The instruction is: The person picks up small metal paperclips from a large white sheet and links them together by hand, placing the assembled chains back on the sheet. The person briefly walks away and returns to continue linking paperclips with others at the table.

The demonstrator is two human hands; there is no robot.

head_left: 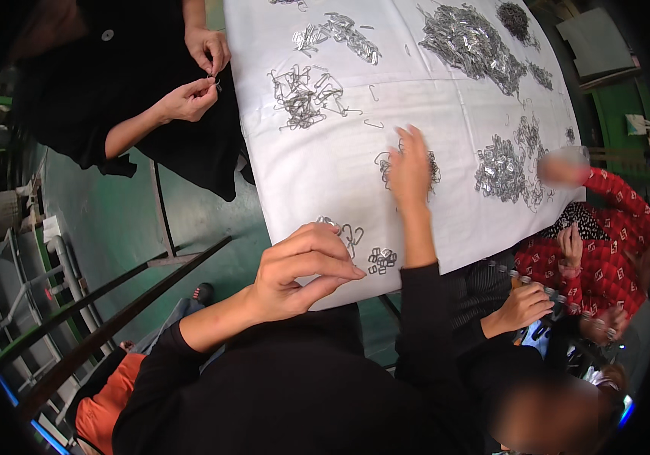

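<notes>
Here, I am reaching my right hand (410, 168) out over the white cloth-covered table (446, 227), fingers spread and released, resting on a small tangle of bent grey wire clips (431, 165) lying near the middle of the cloth; whether any clip is pinched beneath the fingers cannot be told. My left hand (302, 271) is hovering at the table's near edge, thumb and fingertips pinched together; what they are grasping is too small to make out. Just beside that hand, at the near edge, a little cluster of flat silver metal buckles (382, 260) and a few looped wire pieces (346, 232) are lying on the cloth. Toward the far edge, a loose heap of bent wire hooks (303, 92) and a large pile of shiny metal parts (470, 42) are lying. At the far left corner, another person's two hands (197, 76) are working a small piece together. At the right edge, a red patterned sleeve (619, 199) is resting by the cloth.
</notes>
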